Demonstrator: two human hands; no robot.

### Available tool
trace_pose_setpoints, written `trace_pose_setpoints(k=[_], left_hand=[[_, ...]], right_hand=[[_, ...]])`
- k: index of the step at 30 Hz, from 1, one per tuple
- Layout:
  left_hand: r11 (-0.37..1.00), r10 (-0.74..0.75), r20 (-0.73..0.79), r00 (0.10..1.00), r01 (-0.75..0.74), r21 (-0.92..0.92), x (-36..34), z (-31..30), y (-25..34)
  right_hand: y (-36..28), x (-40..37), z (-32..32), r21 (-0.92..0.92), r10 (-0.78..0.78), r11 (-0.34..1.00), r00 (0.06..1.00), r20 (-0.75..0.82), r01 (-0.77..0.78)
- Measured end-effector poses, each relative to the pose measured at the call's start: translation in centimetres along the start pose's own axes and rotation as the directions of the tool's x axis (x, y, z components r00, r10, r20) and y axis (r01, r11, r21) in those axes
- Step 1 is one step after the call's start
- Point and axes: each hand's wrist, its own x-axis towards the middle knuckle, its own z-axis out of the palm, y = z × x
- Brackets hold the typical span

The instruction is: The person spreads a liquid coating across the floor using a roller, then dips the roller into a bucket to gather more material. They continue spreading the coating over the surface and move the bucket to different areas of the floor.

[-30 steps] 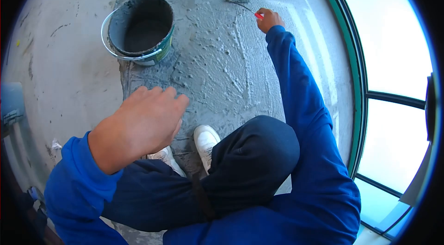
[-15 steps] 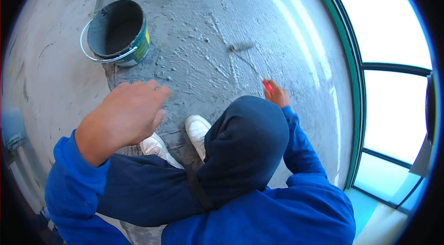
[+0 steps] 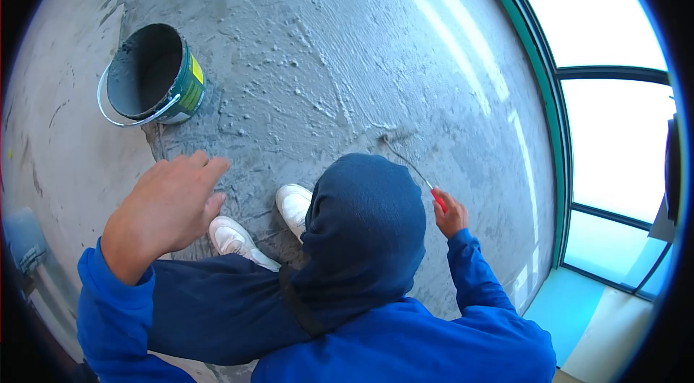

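My right hand [image 3: 451, 215] is closed around the red handle of a paint roller [image 3: 438, 201]. The roller's thin metal frame runs up and left to its grey head [image 3: 394, 138], which rests on the wet grey coating [image 3: 289, 86] on the floor. Raised above my left thigh, my left hand [image 3: 165, 202] holds nothing, its fingers curved and apart. Beyond it stands a green bucket [image 3: 189, 90], dark and grey-coated inside, with its wire handle tipped to the near left side.
My white shoes [image 3: 233, 238] are on the floor close to the coating. A green-framed window [image 3: 546, 72] runs along the right. At the far left edge is a translucent container [image 3: 25, 238].
The roller and my right hand have moved nearer to me, with the roller head lower in view. The view has shifted, so the bucket appears farther left and lower.
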Motion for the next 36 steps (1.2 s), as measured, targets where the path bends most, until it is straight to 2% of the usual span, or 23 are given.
trace_pose_setpoints(k=[3,7,9,13,20,23,26,30,33,36], left_hand=[[1.000,0.002,0.003,1.000,-0.002,-0.003,-0.1,0.3,-0.4],[1.000,-0.013,0.015,1.000,0.013,-0.013,-0.1,-0.1,-0.3],[1.000,-0.012,0.007,1.000,0.012,-0.009,-0.2,0.0,-0.6],[1.000,-0.005,-0.014,1.000,0.005,0.005,-0.1,0.2,-1.2],[1.000,0.003,-0.068,0.998,-0.004,-0.019,-0.2,0.8,-2.5],[1.000,-0.002,-0.065,0.998,0.002,0.001,-0.2,0.7,-2.6],[1.000,-0.010,-0.069,0.998,0.010,-0.007,-0.2,0.9,-2.7],[1.000,-0.022,-0.074,0.997,0.023,0.008,-0.2,1.0,-2.9],[1.000,-0.020,-0.068,0.997,0.021,0.001,-0.4,1.1,-2.7],[1.000,-0.013,-0.062,0.998,0.014,0.014,-0.4,1.1,-2.5]], right_hand=[[-2.9,5.7,0.2,0.045,-0.093,0.994,0.994,-0.053,0.095],[-6.6,14.3,0.9,0.007,-0.208,0.978,0.976,-0.071,0.209],[-8.8,18.6,0.9,-0.010,-0.217,0.976,0.975,-0.034,0.217],[-12.8,27.5,2.1,-0.052,-0.296,0.955,0.953,-0.059,0.293],[-22.5,42.4,2.1,-0.174,-0.224,0.961,0.974,-0.022,0.217],[-25.7,47.1,0.1,-0.200,-0.325,0.928,0.945,-0.020,0.315],[-28.7,49.0,0.3,-0.229,-0.326,0.922,0.945,-0.025,0.312],[-29.0,50.4,2.0,-0.199,-0.341,0.923,0.940,-0.031,0.328],[-26.5,48.4,2.4,-0.204,-0.342,0.920,0.940,0.004,0.336],[-23.0,42.9,2.0,-0.170,-0.274,0.947,0.961,0.017,0.273]])
